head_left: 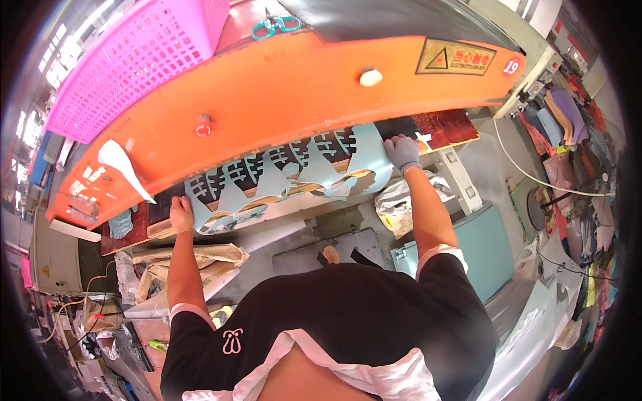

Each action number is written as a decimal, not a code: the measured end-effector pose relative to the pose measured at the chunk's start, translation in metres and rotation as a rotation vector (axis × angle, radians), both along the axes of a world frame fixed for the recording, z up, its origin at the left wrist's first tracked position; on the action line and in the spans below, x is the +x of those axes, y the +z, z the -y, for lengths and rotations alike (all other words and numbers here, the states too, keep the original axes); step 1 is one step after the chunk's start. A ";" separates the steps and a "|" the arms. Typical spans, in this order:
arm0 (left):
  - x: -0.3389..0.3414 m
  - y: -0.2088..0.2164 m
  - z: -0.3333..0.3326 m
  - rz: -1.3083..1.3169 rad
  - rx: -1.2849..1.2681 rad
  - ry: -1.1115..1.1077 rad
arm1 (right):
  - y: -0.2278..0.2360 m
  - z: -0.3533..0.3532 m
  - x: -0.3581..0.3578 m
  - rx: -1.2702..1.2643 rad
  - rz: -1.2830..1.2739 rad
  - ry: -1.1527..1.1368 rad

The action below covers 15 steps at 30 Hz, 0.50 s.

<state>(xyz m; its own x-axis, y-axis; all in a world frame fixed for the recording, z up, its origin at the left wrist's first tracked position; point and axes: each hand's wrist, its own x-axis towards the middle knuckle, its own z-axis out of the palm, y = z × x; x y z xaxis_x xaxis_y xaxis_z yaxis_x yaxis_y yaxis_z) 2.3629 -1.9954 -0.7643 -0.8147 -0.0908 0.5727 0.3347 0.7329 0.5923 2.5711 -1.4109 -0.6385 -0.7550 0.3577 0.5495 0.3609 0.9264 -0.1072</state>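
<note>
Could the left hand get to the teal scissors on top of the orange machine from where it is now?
Probably not without leaning: the left hand rests on the light blue cut sheet, and the orange machine head lies between it and the teal scissors.

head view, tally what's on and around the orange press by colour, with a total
Pink: 1, the pink perforated plastic basket
Teal handled: 1, the pair of teal handled scissors
Light blue: 1, the light blue cut-out sheet, held by the bare left hand and grey gloved right hand
Orange: 1, the orange press beam
Total: 4
</note>
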 end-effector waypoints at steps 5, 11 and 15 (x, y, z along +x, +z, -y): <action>0.073 -0.014 0.013 0.020 0.034 0.032 | -0.032 0.013 0.064 0.024 -0.195 0.093; 0.195 -0.031 0.032 0.073 0.046 0.045 | -0.061 0.041 0.176 0.087 -0.284 0.102; 0.263 -0.044 0.047 0.035 0.040 0.019 | -0.070 0.065 0.242 -0.008 -0.198 0.040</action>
